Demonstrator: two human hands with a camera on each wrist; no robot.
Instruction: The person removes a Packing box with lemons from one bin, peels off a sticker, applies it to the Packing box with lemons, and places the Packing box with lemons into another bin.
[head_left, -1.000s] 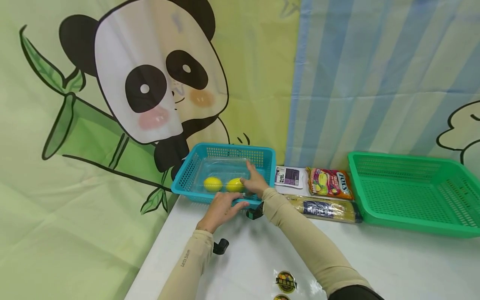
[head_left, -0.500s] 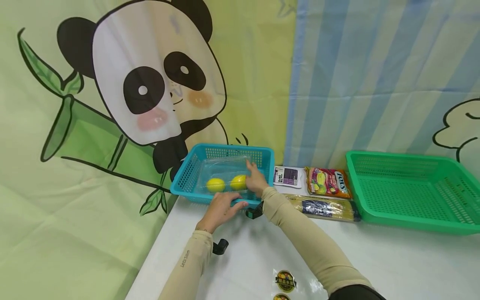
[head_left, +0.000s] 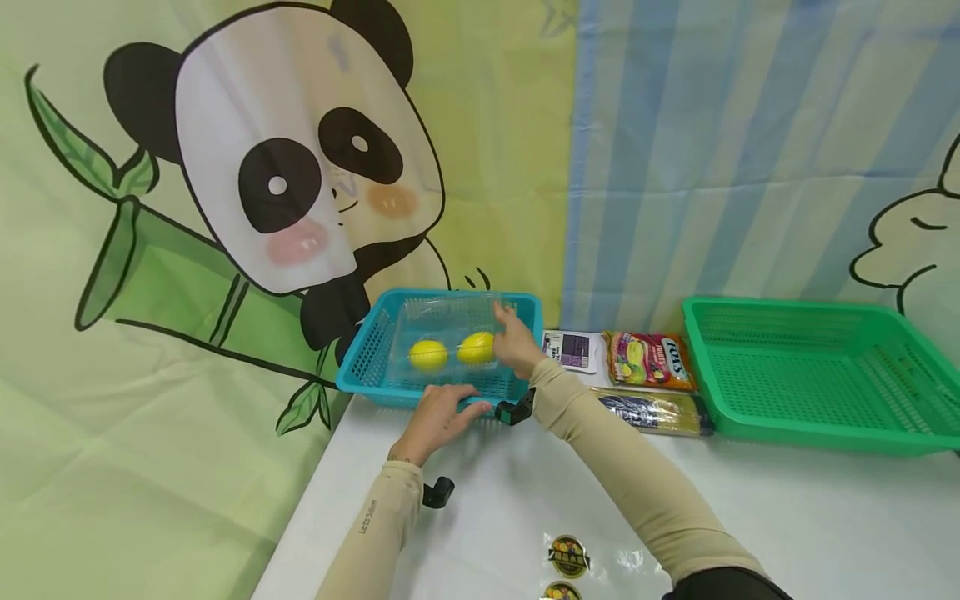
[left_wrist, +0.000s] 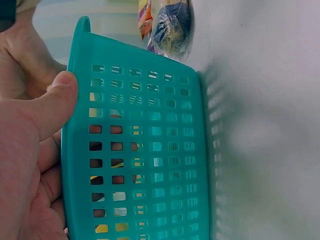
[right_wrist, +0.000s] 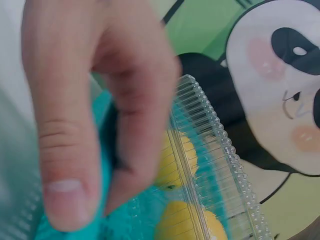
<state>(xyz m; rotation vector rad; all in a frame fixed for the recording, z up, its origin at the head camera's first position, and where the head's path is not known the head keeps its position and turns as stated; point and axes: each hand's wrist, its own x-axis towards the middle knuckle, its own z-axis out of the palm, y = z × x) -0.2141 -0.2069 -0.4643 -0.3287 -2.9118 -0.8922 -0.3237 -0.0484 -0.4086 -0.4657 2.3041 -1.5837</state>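
A blue plastic basket [head_left: 367, 387] stands at the table's back left. My left hand [head_left: 435, 421] grips its front rim, thumb outside and fingers inside, as the left wrist view shows. Inside or just above the basket, a clear plastic clamshell box [head_left: 450, 312] is tilted, its far side raised. Two lemons, one on the left [head_left: 428, 355] and one on the right [head_left: 476, 347], lie in the box. My right hand [head_left: 517, 346] holds the box by its right end. The right wrist view shows the left hand on the rim and the box's ridged edge [right_wrist: 225, 140].
Right of the basket lie a white-and-purple packet [head_left: 570, 350], a FOX'S fruit candy bag [head_left: 651, 361] and a pasta pack [head_left: 656, 412]. A green basket [head_left: 817, 437] stands further right. Clear film with round stickers [head_left: 568, 557] lies in front. A printed curtain [head_left: 510, 167] hangs behind.
My right hand has lifted and tilted the clear box with the lemons, which have risen a little in the basket. My left hand has stayed on the front rim.
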